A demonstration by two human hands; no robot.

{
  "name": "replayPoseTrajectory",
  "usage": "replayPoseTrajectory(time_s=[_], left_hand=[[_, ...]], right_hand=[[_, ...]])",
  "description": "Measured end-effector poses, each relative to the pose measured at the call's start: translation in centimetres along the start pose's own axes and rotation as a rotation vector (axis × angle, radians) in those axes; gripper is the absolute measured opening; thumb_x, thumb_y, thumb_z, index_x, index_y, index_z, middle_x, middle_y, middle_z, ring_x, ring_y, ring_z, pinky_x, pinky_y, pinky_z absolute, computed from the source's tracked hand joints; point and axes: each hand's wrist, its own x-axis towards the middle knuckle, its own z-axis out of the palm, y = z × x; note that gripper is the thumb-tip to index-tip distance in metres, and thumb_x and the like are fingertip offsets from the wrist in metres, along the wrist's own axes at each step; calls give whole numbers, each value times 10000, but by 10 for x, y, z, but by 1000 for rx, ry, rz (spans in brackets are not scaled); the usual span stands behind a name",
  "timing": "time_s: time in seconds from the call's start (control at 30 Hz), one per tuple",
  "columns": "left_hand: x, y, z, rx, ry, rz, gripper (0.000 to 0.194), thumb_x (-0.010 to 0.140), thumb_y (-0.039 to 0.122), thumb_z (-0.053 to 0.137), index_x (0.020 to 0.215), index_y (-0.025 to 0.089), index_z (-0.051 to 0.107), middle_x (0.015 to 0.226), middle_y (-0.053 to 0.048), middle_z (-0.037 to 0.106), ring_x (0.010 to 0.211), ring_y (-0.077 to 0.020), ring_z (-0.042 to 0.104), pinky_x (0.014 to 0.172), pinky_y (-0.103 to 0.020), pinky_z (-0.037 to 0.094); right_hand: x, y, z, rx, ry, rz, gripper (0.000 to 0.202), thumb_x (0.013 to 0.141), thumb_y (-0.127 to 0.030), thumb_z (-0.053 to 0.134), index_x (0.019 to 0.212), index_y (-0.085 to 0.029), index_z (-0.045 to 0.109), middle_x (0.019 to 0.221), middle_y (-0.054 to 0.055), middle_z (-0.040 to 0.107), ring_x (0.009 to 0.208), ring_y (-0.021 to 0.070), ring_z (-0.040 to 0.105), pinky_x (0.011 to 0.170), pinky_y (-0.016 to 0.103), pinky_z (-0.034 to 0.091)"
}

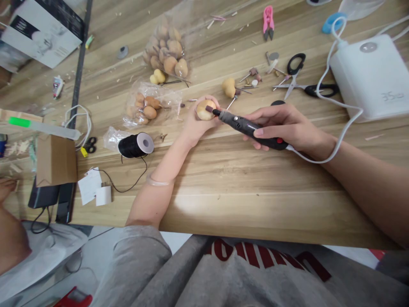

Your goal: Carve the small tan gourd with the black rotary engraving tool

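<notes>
Fingers curled round it, my left hand (198, 123) holds a pale, rounded wooden-looking piece (203, 110). My right hand (281, 125) grips a black rotary tool (243, 127) with a red button and a white cable. The tool's brown tip lies over the top of the piece; whether it touches is too small to tell. Just beyond the hands sits a tan gourd-shaped piece (228, 87), with several small grinding bits (252, 72) around it. Two clear bags hold similar brown pieces, one farther back (170, 65) and one left of my left hand (150, 111).
On the right are a white power unit (370, 81), its cable looping over my right wrist, and black-handled scissors (295, 74). Pink pliers (268, 23) lie at the back. Left are a black thread spool (136, 145), a cardboard box (56, 160) and another person's arm (11, 238).
</notes>
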Motion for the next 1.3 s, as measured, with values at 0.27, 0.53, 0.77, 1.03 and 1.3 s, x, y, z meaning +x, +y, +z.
replayPoseTrajectory(time_s=[0.27, 0.53, 0.77, 1.03, 1.3], left_hand=[[1, 0, 0, 10, 0, 18, 490, 512, 377, 914, 785, 210, 544, 734, 42, 552, 694, -110, 568, 712, -307, 497], [-1, -1, -2, 28, -25, -58, 541, 536, 494, 878, 838, 213, 528, 816, -13, 631, 945, -223, 659, 830, -384, 516], [0, -3, -3, 2, -4, -62, 545, 535, 429, 894, 858, 218, 509, 810, -7, 625, 927, -209, 651, 831, -384, 514], [0, -1, -1, -47, 27, -34, 524, 500, 353, 920, 810, 219, 519, 745, 48, 632, 790, -151, 654, 799, -341, 525], [0, 0, 0, -19, 44, -37, 539, 495, 354, 917, 812, 210, 505, 721, 50, 584, 767, -148, 651, 789, -340, 521]], right_hand=[[-1, -1, 2, -14, 30, -1, 280, 803, -138, 712, 1079, -111, 668, 834, 66, 727, 555, 107, 609, 468, 222, 489], [-1, 0, 2, -27, -25, 0, 298, 812, -122, 704, 1109, -118, 678, 839, 58, 728, 561, 100, 608, 489, 220, 485], [-1, 1, 3, -26, -3, -46, 260, 810, -140, 706, 1068, -129, 677, 837, 53, 713, 565, 110, 595, 467, 235, 464], [0, 3, 3, -66, 33, -72, 292, 811, -207, 723, 1096, -165, 677, 832, 36, 692, 598, 119, 604, 478, 233, 478], [0, 3, 3, -92, 17, -65, 253, 812, -228, 726, 1058, -181, 690, 845, 34, 695, 593, 114, 595, 493, 240, 477]])
